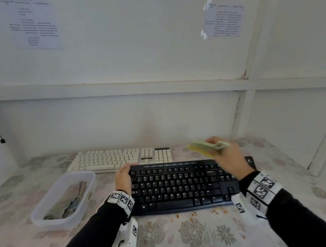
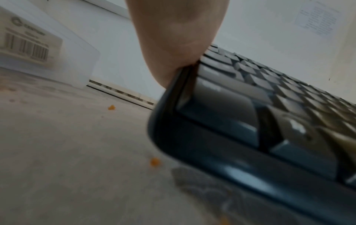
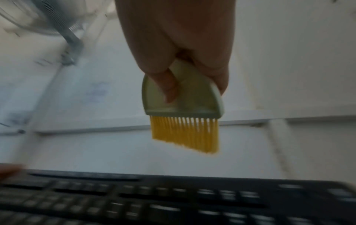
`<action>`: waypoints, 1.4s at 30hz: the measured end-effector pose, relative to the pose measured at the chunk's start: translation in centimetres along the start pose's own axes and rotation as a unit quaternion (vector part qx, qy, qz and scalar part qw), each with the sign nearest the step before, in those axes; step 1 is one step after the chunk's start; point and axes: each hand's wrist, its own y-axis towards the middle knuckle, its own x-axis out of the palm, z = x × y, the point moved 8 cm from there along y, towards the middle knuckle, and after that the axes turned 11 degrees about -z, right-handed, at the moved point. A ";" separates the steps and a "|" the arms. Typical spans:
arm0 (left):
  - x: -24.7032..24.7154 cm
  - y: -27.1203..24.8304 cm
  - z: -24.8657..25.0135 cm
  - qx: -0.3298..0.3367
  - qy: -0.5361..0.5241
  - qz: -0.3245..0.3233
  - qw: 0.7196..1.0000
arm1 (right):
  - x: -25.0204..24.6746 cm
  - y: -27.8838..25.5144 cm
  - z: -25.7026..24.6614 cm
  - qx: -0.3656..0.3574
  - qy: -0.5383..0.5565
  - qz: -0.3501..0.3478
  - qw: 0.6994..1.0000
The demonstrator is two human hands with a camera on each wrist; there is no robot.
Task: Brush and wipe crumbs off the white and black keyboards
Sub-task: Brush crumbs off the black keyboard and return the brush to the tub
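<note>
Black keyboard (image 1: pixel 182 186): lies on the flower-patterned surface (image 1: pixel 202 232), nearest the person, its left end raised off the cloth in the left wrist view.
White keyboard (image 1: pixel 120 158): flat just behind the black one, toward the wall.
Left hand (image 1: pixel 123 179): grips the black keyboard's left edge, fingers curled under it and thumb at the top corner.
Right hand (image 1: pixel 229 157): fingers pinch the pale handle of a small brush (image 1: pixel 207 147), held in the air above the black keyboard's right far end, clear of the keys; motion-blurred.
Brush bristles (image 3: pixel 185 134): yellow, pointing away from the hand.
Crumbs (image 1: pixel 193 215): orange bits scattered on the surface in front of the black keyboard.
Plastic container (image 1: pixel 50 221): translucent, left of the black keyboard, with a grey cloth (image 1: pixel 72 201) crumpled inside.
</note>
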 end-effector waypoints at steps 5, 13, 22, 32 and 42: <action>1.1 -1.7 1.8 0.011 0.014 -0.018 1.000 | 10.0 1.2 -7.1 -0.066 0.032 -0.169 0.983; 1.2 -2.7 3.3 0.054 0.041 -0.031 0.997 | 15.8 2.1 -10.6 -0.110 -0.051 -0.213 0.969; 0.9 -2.4 2.4 0.010 0.018 0.001 1.000 | 16.2 2.6 -7.3 -0.123 -0.197 -0.201 0.952; 0.7 -2.2 2.2 0.016 0.032 0.014 0.999 | 9.9 1.7 -0.1 -0.043 -0.194 -0.162 0.967; 1.4 -2.9 2.9 0.032 0.040 0.010 0.999 | -0.1 -0.8 9.4 0.108 -0.158 -0.083 0.978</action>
